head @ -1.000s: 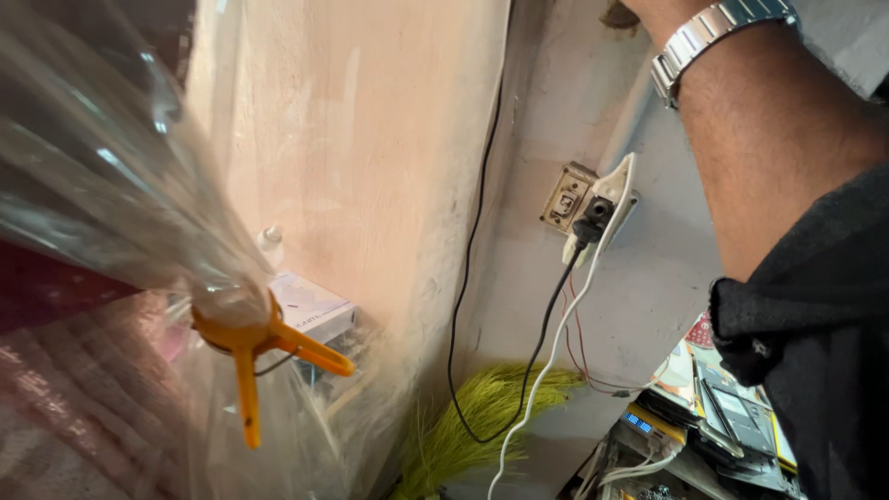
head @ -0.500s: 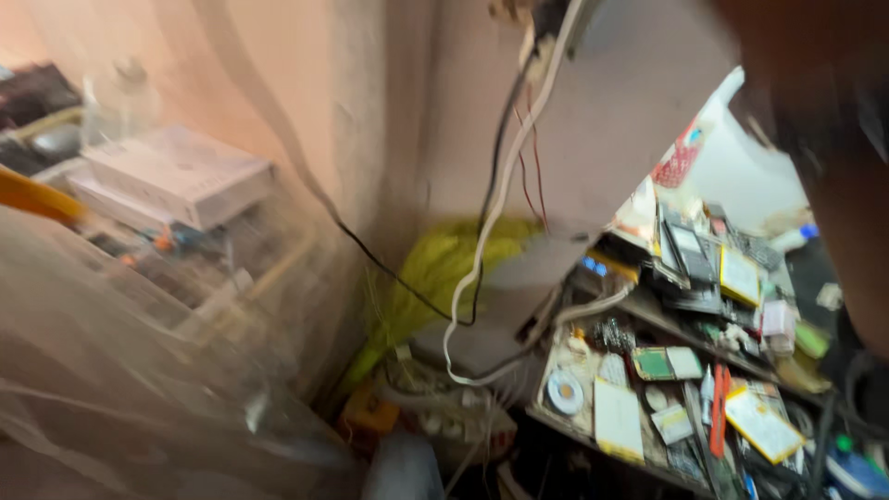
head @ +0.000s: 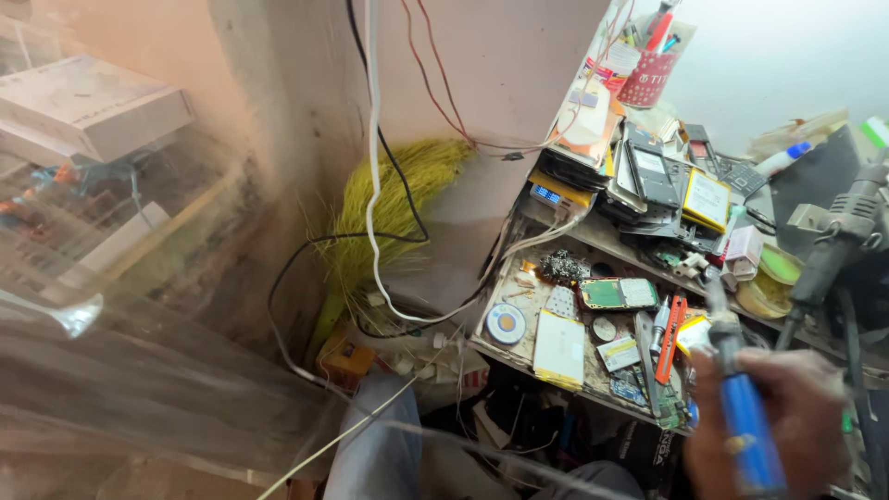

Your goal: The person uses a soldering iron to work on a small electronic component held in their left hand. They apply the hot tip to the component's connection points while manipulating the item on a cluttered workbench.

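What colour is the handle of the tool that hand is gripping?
Blue. The soldering iron in the right hand has a blue handle, seen in the head view, the only one.

Your right hand (head: 773, 417), closed round the blue-handled soldering iron (head: 741, 407), has little room ahead: the workbench (head: 519, 347) is crowded with a circuit board (head: 619, 293), a flat battery (head: 559, 349) and an orange cutter (head: 670, 338). A grey tool (head: 833, 241) stands close on the right. To the left, hanging cables (head: 372, 185) and clear plastic sheeting (head: 139, 370) block the way.

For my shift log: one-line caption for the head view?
Right hand grips a blue-handled soldering iron over a cluttered repair bench.
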